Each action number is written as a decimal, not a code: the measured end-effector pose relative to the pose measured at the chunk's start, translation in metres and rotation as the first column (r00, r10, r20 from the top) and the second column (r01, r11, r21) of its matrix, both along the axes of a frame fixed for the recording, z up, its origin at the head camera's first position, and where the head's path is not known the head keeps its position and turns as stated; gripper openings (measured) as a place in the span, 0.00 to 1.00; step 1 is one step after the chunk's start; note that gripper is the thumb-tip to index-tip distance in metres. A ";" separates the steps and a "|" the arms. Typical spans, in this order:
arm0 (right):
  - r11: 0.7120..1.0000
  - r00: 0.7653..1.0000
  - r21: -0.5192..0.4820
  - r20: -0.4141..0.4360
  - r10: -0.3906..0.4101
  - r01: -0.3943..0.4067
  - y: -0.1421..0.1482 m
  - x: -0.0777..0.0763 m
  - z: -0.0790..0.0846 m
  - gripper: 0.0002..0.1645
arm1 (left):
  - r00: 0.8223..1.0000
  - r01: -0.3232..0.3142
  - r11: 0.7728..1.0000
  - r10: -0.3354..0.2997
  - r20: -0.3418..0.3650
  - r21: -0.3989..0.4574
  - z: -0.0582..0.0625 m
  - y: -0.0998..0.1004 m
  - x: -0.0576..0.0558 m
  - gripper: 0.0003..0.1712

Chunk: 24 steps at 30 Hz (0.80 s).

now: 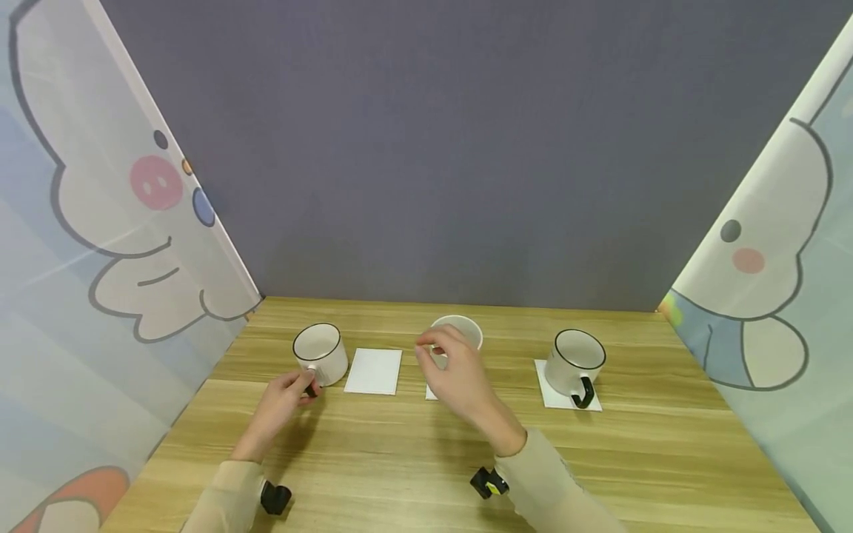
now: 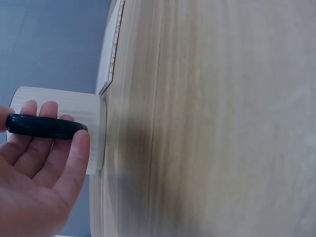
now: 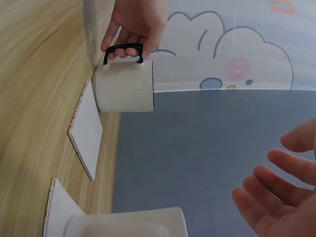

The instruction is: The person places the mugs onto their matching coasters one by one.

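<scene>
My left hand (image 1: pixel 278 406) grips the black handle (image 2: pixel 44 127) of a white ribbed mug (image 1: pixel 331 364) with a black rim, upright at the left. In the right wrist view, this mug stands right beside a bare white square coaster (image 3: pixel 89 132). My right hand (image 1: pixel 461 379) hovers in front of a white cup (image 1: pixel 470 331), fingers loosely bent and nothing between them. That cup stands on a second coaster (image 3: pixel 57 207), and in the head view my hand hides much of both. The right wrist view shows the fingers apart from the cup.
Farther right another white mug (image 1: pixel 565 374) with a black rim and handle stands on its own white coaster (image 1: pixel 552 397). A grey panel (image 1: pixel 466 148) closes off the back of the wooden table (image 1: pixel 373 474). Cartoon-printed curtains (image 1: pixel 87 296) flank both sides.
</scene>
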State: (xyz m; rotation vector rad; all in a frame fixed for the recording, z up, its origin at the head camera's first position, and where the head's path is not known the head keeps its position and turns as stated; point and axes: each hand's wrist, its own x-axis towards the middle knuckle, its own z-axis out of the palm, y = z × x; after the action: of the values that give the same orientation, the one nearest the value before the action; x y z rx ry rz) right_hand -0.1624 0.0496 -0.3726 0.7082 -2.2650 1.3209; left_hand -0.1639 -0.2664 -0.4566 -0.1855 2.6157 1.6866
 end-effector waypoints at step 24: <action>0.999 0.991 0.050 0.130 0.001 -0.008 -0.046 -0.016 -0.008 0.08 | 1.000 -0.013 1.000 0.013 0.004 0.015 0.001 0.002 0.000 0.26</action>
State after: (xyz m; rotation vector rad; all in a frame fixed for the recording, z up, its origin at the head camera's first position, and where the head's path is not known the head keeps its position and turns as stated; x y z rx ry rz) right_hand -0.1781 0.0039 -0.3810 0.6617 -2.4086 1.3524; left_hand -0.1643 -0.2646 -0.4553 -0.2054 2.6041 1.7078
